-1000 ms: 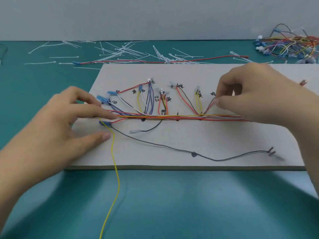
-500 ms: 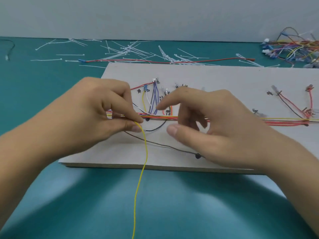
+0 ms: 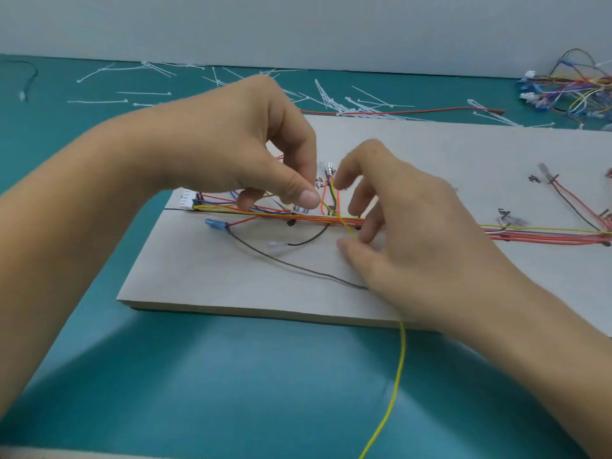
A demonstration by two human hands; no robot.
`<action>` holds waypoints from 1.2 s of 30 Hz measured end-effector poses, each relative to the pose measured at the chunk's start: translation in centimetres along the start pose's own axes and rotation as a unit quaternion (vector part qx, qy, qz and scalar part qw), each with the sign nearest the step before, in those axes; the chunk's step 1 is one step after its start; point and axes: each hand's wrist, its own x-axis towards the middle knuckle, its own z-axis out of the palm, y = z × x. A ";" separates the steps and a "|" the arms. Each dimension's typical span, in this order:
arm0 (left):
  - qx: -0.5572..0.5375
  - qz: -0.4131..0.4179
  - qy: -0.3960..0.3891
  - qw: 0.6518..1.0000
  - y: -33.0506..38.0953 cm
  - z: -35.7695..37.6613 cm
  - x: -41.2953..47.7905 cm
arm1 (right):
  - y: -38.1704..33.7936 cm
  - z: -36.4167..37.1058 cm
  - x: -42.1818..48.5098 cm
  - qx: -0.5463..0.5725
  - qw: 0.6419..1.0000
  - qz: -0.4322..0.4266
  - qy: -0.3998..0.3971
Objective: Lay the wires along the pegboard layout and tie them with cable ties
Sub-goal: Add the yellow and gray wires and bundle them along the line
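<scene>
A pale grey board [image 3: 430, 154] lies on the teal table, with a bundle of red, orange and yellow wires [image 3: 546, 235] running along its length. My left hand [image 3: 245, 157] pinches a loose yellow wire [image 3: 399, 362] between thumb and forefinger just above the bundle. That wire crosses the bundle, passes under my right hand [image 3: 414, 233], and trails off the board's front edge toward me. My right hand's thumb and fingers close on the yellow wire near the bundle. A dark grey wire [image 3: 298, 265] with a blue connector [image 3: 213, 223] curves over the board's near part.
Several white cable ties [image 3: 351, 101] and a long red wire [image 3: 414, 111] are scattered behind the board. A tangle of coloured wires [image 3: 576, 91] sits at the far right. A white plug [image 3: 187, 198] ends the bundle at the left. A black cord [image 3: 28, 77] lies far left.
My left hand has lifted and shifted right with the yellow wire. My right hand has closed in on the wire beside the bundle. The view has shifted, so the board sits further right.
</scene>
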 end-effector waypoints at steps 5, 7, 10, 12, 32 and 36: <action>-0.010 -0.004 -0.028 1.000 -0.6 -0.2 0.3 | 1.1 -2.2 0.5 0.171 0.980 0.104 0.010; -0.011 -0.015 -0.043 0.999 -0.9 0.4 0.1 | 2.0 -3.5 0.6 0.210 0.968 0.137 -0.026; 0.021 -0.033 -0.047 0.998 -1.1 1.5 -0.2 | 3.8 -5.2 1.0 0.246 0.947 0.178 -0.108; 0.027 -0.041 -0.040 0.998 -0.8 2.1 -0.3 | 5.0 -6.2 1.2 0.250 0.936 0.197 -0.150; 0.073 0.054 -0.031 0.995 1.2 6.4 -0.7 | 8.6 -11.8 0.0 0.166 0.899 0.146 -0.378; 0.055 0.051 -0.033 0.997 1.1 6.2 -1.0 | 8.8 -11.5 -0.2 0.172 0.898 0.137 -0.380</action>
